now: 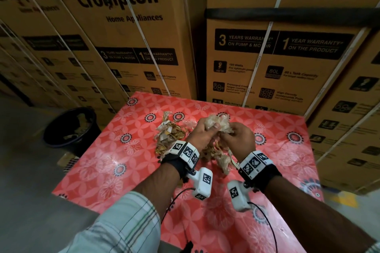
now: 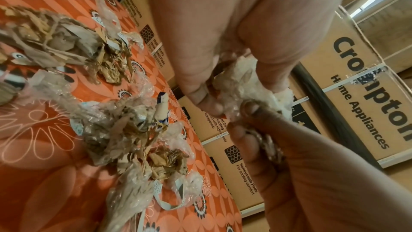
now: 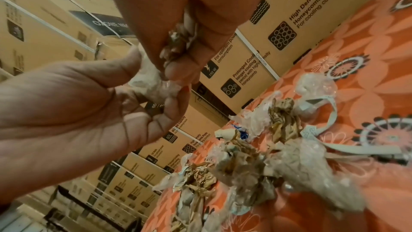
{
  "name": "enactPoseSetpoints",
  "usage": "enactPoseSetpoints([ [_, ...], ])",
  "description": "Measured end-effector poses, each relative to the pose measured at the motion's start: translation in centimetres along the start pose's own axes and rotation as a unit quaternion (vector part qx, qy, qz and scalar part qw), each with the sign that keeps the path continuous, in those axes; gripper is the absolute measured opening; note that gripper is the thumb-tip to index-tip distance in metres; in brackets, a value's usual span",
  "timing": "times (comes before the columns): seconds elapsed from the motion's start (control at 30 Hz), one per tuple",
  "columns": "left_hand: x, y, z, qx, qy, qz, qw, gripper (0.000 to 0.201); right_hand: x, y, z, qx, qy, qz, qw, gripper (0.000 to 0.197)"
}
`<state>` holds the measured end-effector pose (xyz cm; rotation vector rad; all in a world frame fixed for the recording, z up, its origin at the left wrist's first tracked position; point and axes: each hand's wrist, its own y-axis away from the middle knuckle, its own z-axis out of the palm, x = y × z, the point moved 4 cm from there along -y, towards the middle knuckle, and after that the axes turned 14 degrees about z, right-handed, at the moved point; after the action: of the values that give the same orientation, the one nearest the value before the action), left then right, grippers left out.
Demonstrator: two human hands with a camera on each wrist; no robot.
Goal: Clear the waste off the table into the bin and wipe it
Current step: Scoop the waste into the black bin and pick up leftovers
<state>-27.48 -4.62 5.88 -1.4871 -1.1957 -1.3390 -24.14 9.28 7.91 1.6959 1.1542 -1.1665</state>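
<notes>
Both hands meet above the middle of the tabletop (image 1: 144,170), each grip closed on the same wad of crumpled clear plastic (image 1: 219,122). The left hand (image 1: 202,135) has fingers curled round the wad w/ thumb pressed on top; the right hand (image 1: 238,136) pinches it from the right side, fingertips touching those of the left. From the right wrist view the right hand also has a small clump of brownish scraps (image 3: 178,45) tucked against its palm.

Below and around the hands, the rest of the waste lies on the tabletop, approx. at its center: a pile of torn brown paper and gold strips (image 1: 169,137) to the left of the hands, and more plastic film and paper bits (image 1: 223,160) nearer, between the two wrists. White strap pieces (image 2: 169,202) lie among it.

The tabletop wears a red-orange floral cover. A dark round bin (image 1: 71,129) stands on the floor off the table's far-left corner, well apart from the hands, w/ some scraps already inside. Stacked cardboard appliance cartons (image 1: 267,57) fill the bkgd behind the table.
</notes>
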Motion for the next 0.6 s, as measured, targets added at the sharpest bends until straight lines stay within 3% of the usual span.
enactPoseSetpoints([
  [0.13, 1.8, 0.6, -0.9, 0.046, -0.021, 0.027, 0.998, 0.035, 0.0, 0.0, 0.5, -0.078, -0.066, 0.066, 0.992, 0.038],
  [0.23, 1.9, 0.8, -1.9, 0.057, -0.021, 0.02, 0.998, 0.036, 0.5, 0.4, 0.9, -0.155, -0.035, 0.055, 0.986, 0.05],
  [0.33, 1.4, 1.1, -2.7, 0.049, 0.029, -0.002, 0.998, 0.018, 0.6, 0.7, 1.3, -0.17, 0.026, 0.022, 0.985, 0.058],
  [0.4, 0.6, 1.3, -3.5, 0.054, 0.044, -0.013, 0.998, 0.015, -0.1, 1.1, 1.7, -0.162, 0.052, 0.005, 0.985, 0.057],
  [0.5, -0.9, 1.6, -4.5, 0.029, 0.021, -0.03, 0.999, 0.033, -1.2, 1.2, 2.2, -0.099, 0.099, -0.035, 0.99, 0.044],
  [0.6, -1.0, 2.4, -5.5, 0.003, 0.04, -0.047, 0.998, 0.017, -1.7, 0.9, 3.1, -0.051, 0.145, -0.083, 0.985, 0.023],
])
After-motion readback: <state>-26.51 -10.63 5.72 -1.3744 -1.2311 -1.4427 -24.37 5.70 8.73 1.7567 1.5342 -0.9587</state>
